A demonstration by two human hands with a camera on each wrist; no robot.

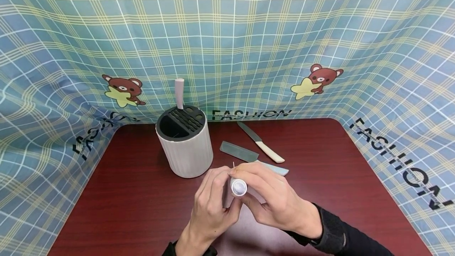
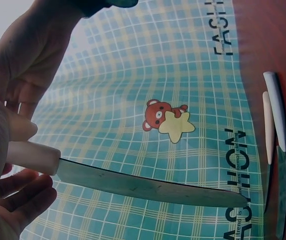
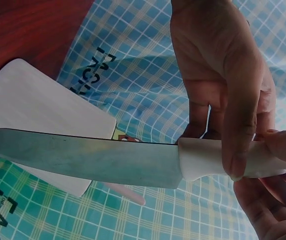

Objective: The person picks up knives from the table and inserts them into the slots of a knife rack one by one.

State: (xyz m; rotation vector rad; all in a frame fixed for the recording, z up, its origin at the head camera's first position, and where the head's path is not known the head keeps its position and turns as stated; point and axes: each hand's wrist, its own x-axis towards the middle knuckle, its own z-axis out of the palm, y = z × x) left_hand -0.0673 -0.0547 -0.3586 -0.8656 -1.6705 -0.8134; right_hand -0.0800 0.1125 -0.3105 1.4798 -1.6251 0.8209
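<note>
Both hands hold one knife with a white handle, in front of my body over the near part of the table. In the head view the butt of its handle point(image 1: 239, 187) faces up at the camera, and the blade is hidden below. My left hand point(image 1: 213, 202) grips the handle from the left with thumb and fingers. From the other side my right hand point(image 1: 275, 198) pinches it, the thumb lying across the handle close to the blade in the right wrist view. The broad, round-tipped blade point(image 3: 83, 157) is bare and points away from the fingers.
A white ribbed knife holder point(image 1: 192, 153) with a black slotted top stands left of centre, a pale pink handle point(image 1: 179, 94) rising from it. Beyond the hands lie a cream-handled knife point(image 1: 271, 153) and a wide-bladed knife point(image 1: 239, 151) with a light blue handle. Checked cloth point(image 1: 227, 50) surrounds the table.
</note>
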